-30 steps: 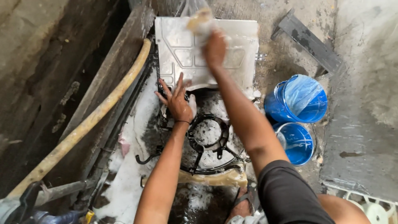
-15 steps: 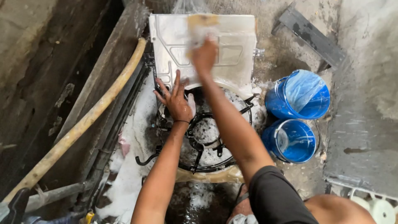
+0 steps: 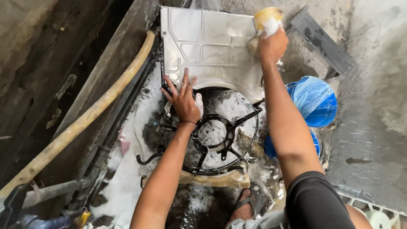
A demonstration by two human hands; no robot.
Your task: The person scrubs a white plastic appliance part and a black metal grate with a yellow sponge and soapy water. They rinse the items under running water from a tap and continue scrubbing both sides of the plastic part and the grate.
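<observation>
Ground under the work is wet and foamy, with one long yellowish hose (image 3: 85, 121) running well off to the left of the left hand. One pale metal panel (image 3: 207, 46) lies just beyond both hands, and one black round wire frame (image 3: 220, 140) sits just beneath the left wrist. Two blue buckets stand right of the right arm: one lined with plastic (image 3: 316, 99), the other (image 3: 292, 146) nearer and half hidden. The left hand (image 3: 183, 101) rests flat at the panel's lower edge, fingers (image 3: 169, 85) spread open. The right hand (image 3: 271, 44) is closed round one yellow sponge (image 3: 266, 17), foamy, pressed at the panel's upper right corner
</observation>
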